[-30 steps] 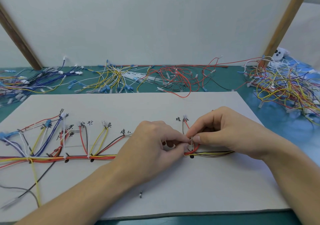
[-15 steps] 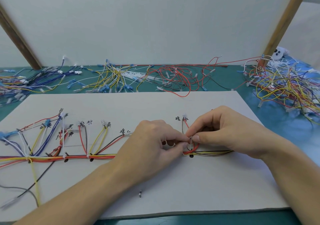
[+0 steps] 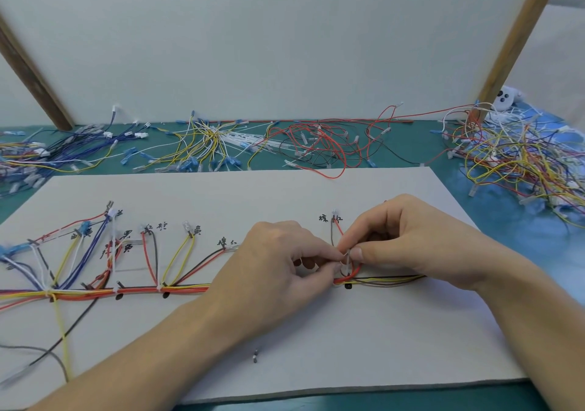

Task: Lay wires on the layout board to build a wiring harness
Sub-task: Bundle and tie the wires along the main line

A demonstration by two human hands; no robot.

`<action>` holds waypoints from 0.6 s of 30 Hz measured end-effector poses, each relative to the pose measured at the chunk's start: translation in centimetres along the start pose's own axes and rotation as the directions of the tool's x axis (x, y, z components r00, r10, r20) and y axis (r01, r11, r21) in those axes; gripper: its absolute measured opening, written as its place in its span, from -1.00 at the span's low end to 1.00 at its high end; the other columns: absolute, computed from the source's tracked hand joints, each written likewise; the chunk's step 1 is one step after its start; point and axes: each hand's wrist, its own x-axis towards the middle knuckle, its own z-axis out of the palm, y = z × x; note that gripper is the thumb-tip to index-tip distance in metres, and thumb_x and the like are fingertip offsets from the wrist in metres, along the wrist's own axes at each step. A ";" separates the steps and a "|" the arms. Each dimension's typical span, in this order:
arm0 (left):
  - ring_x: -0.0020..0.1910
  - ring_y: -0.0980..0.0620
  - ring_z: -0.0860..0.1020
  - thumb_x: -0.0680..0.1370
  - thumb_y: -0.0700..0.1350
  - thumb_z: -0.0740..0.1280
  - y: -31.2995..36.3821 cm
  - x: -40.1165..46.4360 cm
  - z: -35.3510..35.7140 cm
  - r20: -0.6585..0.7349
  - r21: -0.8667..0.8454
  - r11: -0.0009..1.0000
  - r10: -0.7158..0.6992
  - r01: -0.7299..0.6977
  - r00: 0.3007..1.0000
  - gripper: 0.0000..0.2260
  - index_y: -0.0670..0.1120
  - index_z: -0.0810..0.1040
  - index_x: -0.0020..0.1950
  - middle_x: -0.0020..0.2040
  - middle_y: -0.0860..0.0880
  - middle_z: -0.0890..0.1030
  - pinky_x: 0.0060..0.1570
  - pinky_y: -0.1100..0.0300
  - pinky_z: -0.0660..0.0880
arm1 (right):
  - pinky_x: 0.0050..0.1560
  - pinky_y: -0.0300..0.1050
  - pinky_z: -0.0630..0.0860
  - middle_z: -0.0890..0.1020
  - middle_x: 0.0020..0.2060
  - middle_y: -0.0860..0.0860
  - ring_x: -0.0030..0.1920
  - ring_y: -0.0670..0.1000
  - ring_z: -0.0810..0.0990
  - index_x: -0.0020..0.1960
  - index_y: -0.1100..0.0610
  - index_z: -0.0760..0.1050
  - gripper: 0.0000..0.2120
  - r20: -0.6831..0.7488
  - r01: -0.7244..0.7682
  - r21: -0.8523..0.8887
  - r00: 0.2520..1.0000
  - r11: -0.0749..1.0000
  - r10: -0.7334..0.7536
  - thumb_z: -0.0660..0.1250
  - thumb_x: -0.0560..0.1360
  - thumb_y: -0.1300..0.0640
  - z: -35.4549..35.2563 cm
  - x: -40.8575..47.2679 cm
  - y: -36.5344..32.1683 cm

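Observation:
A white layout board [image 3: 285,198] with handwritten labels lies on the green table. A bundle of red, yellow and black wires [image 3: 133,291] runs along it from left to right, with branches rising to the labels. My left hand [image 3: 275,265] and my right hand [image 3: 411,242] meet fingertip to fingertip over the bundle, right of the middle. Both pinch a small white cable tie [image 3: 346,257] that stands up from the wires. A red and a brown wire [image 3: 336,230] rise just behind the fingertips to a label.
Loose wire piles lie behind the board: blue [image 3: 72,147], yellow and white [image 3: 205,144], red and black [image 3: 323,147], and a tangled mixed heap [image 3: 519,157] at the right. A small dark pin [image 3: 255,355] lies on the board near its front edge. Wooden posts flank the white back wall.

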 end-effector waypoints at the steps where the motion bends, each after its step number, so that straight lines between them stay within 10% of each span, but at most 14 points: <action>1: -0.20 0.14 0.61 0.47 -0.19 0.51 0.0 0.0 0.0 0.000 0.002 1.000 -0.001 0.001 1.000 -0.85 0.03 0.79 -0.04 -0.22 0.15 0.71 -0.20 0.25 0.53 | 0.06 -0.13 0.63 0.77 -0.10 0.12 -0.06 0.03 0.73 0.02 0.11 0.74 -0.80 -0.004 0.000 -0.001 1.000 1.000 0.000 0.40 0.56 0.35 0.0 0.0 0.0; 18: -0.21 0.15 0.61 0.46 -0.15 0.50 -0.2 0.0 0.1 -0.015 0.002 1.000 -0.003 0.003 1.000 -0.87 0.05 0.78 -0.06 -0.24 0.16 0.70 -0.21 0.18 0.54 | 0.09 -0.06 0.62 0.77 -0.10 0.10 -0.06 0.02 0.73 0.01 0.08 0.74 -0.84 -0.004 0.012 -0.003 1.000 1.000 -0.012 0.43 0.52 0.26 0.1 0.0 0.1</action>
